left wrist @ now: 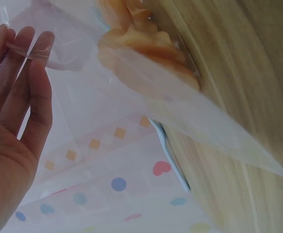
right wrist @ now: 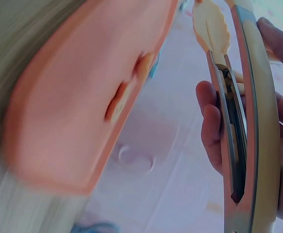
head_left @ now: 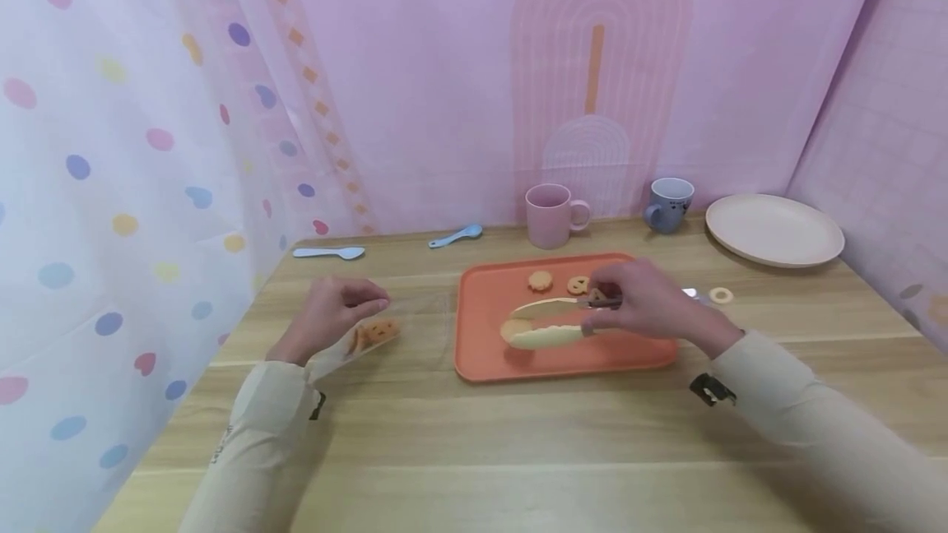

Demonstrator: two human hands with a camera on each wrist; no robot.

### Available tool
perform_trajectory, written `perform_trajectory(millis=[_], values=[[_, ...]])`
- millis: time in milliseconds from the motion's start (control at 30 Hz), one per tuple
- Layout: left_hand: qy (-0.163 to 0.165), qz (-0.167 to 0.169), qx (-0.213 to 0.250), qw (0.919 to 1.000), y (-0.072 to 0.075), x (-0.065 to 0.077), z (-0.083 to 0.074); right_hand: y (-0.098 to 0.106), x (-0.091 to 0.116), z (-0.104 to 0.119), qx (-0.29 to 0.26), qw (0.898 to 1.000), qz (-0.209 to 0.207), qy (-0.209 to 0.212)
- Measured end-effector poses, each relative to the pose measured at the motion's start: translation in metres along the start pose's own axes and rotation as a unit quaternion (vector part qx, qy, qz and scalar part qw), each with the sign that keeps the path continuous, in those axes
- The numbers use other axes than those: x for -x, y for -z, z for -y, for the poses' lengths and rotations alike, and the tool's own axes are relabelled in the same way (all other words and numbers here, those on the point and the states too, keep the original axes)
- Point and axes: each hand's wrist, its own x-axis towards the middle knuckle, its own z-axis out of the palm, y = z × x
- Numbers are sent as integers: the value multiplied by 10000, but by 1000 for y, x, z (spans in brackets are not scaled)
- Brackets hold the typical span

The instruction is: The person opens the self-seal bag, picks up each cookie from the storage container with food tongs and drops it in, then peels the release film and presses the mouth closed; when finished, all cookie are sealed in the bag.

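Cookie (head_left: pixel 513 329) is hanging in tongs (head_left: pixel 548 338) over the tray (head_left: pixel 481 303), well apart from the counter's (head_left: pixel 444 467) back edge, the right grip (head_left: pixel 646 300) holding the tongs, the left grip (head_left: pixel 331 312) pinching a clear bag (left wrist: pixel 195 127), and slackening pressure could be dropping it.

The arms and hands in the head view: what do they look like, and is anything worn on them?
These are a person's. The left hand and right hand are bare. The left sleeve and right sleeve are beige and long, the left bearing small dark marks too blurred to read. A black piece shows by each cuff; I can't tell what it is.
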Motion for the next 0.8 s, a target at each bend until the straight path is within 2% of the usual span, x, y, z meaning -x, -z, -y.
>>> perform_trajectory(millis=[167,433,600,800], values=[[-4,-2,-56,10000,2,0,1,-16,-26,20,-49,10000,-43,48],[-8,-62,-51,10000,7,-2,-3,-41,-70,49,-209,9995,130,-202],[44,-115,-30,9999,7,-2,-4,-55,-86,57,-56,9991,308,-278],[9,-171,-15,9999,3,-1,-3,-67,-98,69,-112,9982,458,-357]])
